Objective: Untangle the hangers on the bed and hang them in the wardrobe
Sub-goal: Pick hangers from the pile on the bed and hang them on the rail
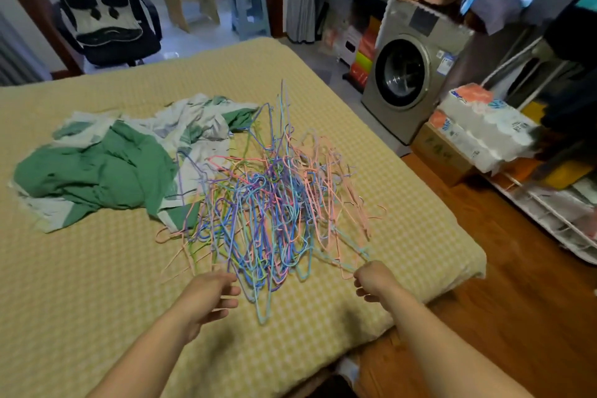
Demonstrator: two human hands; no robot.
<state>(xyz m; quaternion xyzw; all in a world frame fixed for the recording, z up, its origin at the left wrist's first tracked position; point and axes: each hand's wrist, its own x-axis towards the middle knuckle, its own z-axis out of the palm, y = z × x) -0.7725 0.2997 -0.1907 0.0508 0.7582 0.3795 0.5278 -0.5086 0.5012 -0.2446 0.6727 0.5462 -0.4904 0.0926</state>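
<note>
Head view: hangers (271,200) lie in 1 knotted, many-coloured heap on the bed (97,284), near its right edge. Left hand (206,292) hovers just short of the heap, grip loosely curled, pinching nothing. Right hand (374,278) is curled at the heap's near-right strands; whether it pinches 1, I cannot tell. Best to free an outer pink hanger first, sliding hooks apart. Green bedding (97,171) touches the heap's left side and may snag. Washing machine (407,71) stands beyond.

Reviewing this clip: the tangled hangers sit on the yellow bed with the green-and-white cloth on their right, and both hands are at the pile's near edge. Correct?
Not quite. The head view shows the green-and-white cloth on the left of the hangers, not their right. The rest holds: the pile sits on the yellow bed, with the left hand and right hand at its near edge.
</note>
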